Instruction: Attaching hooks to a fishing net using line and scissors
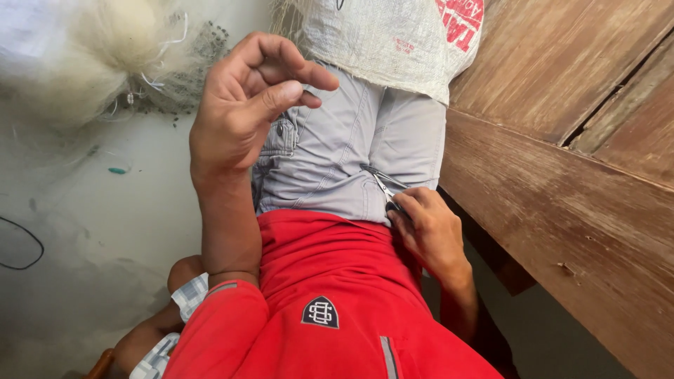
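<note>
While the left hand (pixel 239 112) is raised at about 11 o'clock from frame centre, its thumb and forefinger are pinched together, other fingers curled loosely above; whether a thread sits in that pinch I cannot tell, too fine to see. Right hand (pixel 428 228) lies low at 4 o'clock, resting on the lap, grip clenched around small metal scissors (pixel 385 186) whose blades poke out toward 11 o'clock over the grey shorts (pixel 337 151). Blades look nearly closed. Red shirt (pixel 330 288) fills the bottom centre at 6 o'clock, with a patch badge on it. White woven sack (pixel 386 35) lies across the knees at 12 o'clock, touching the top of the shorts. Pale fishing net (pixel 105 56) is bundled at 10 o'clock on the grey floor (pixel 105 210), with small dark weights along its edge. Wooden planks (pixel 562 140) slope along the right side from 1 to 4 o'clock, just beside the right hand. Thin black cable (pixel 28 245) loops on the floor at 9 o'clock. Checked cloth (pixel 186 298) shows at 7 o'clock.
</note>
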